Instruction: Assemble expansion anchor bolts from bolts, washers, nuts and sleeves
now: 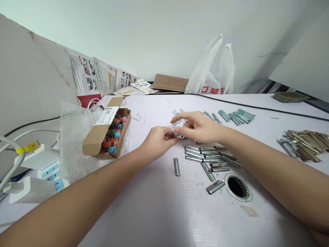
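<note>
My left hand is closed in a pinch over the middle of the table. What its fingertips hold, if anything, is too small to name. Just to its right, my right hand has thumb and forefinger apart, the tips close to the left fingertips. Small metal rings lie scattered behind and under my hands, partly hidden. Below my right hand is a group of short silvery metal tubes. One single tube lies apart, nearer to me.
An open cardboard box of colourful capped pieces stands left, beside bubble wrap and white plugs. More metal tubes lie at back right, brassy metal parts far right. A round hole opens in the tabletop. A plastic bag stands behind.
</note>
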Available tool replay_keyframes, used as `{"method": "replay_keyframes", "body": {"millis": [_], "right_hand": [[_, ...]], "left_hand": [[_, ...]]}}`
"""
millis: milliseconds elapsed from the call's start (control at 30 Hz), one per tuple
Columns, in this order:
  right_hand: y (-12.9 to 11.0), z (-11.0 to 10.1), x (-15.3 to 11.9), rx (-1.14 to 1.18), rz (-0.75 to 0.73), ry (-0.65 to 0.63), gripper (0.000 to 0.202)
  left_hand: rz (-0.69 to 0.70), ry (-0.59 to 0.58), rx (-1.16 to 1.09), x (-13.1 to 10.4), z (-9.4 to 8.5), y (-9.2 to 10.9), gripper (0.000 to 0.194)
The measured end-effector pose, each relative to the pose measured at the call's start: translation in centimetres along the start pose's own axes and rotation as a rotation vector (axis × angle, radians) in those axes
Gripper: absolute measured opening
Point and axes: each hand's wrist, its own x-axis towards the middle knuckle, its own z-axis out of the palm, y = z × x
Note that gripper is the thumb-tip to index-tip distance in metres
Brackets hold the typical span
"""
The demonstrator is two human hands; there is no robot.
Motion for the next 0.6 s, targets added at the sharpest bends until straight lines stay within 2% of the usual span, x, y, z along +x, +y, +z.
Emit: {"method": "replay_keyframes", "body": {"millis": [67,167,233,367,467,533,600], "right_hand": [[-0.2,0.9,0.1,-0.099,-0.064,-0.063,0.042],[0.1,1.4,0.2,-0.196,-0.084,-0.008,0.03],[0.6,1.3,0.4,-0.246,-0.073,0.002,0.029],[0.8,0.6,0.9,-0.341,-0.075,-0.062,0.028],[-0.4,-1.4,0.3,-0.402,-0.061,-0.029,0.028],[-1.4,-4.1,-1.4,-0.43,-0.014,0.031,0.032],[-2.0,-7.3,-4.1,-0.475,0.117,0.099,0.035]], "left_hand": [[0.022,0.035,0.066,0.0,0.1,-0.1,0.021],[0.069,0.066,0.118,-0.1,0.3,-0.2,0.022],[0.111,0.034,0.143,-0.2,0.3,-0.3,0.025],[0.153,0.003,0.268,-0.2,0.2,-0.3,0.034],[0.189,0.062,0.276,-0.3,0.2,-0.2,0.038],[0.209,0.09,0.277,-0.5,0.2,0.0,0.039],[0.214,0.084,0.291,-0.5,0.2,0.2,0.038]]}}
